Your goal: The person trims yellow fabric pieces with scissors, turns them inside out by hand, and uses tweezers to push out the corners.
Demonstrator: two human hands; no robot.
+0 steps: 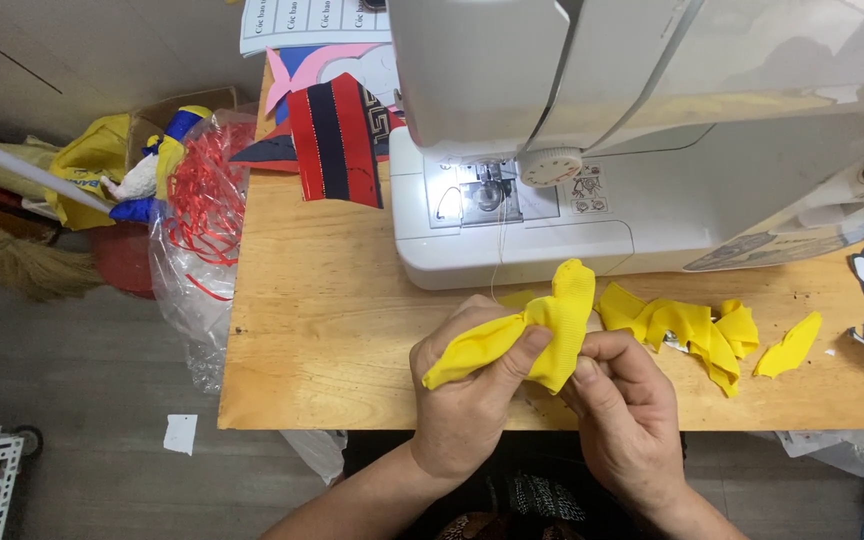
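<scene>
A small folded piece of bright yellow knit fabric [542, 330] is held between both hands just above the near edge of a pale wooden table [312, 330]. The left hand [467, 395] is closed on its lower, narrower end, the thumb pressed across the cloth, while the right hand [627, 400] is pinched on the fold from the other side; the two hands are close together, almost touching, so that the cloth is kept taut and its edges can be worked with the fingertips. A thin thread appears to run from the piece up to the needle area of the white sewing machine [652, 130], which stands directly beyond the hands with its lamp lit. To the right of the right hand, a heap of matching yellow fabric scraps [697, 330] is laid within easy reach, one leaf-shaped yellow scrap [790, 346] being set a little apart. Beyond the left hand, a red and dark striped cloth strip [337, 140] is draped at the table's far edge beside pink and blue cut-outs. Off the table to the left, a clear plastic bag of red ribbon [202, 215] hangs over a grey floor, where a straw broom [17, 265] and a scrap of white paper [180, 433] are seen.
</scene>
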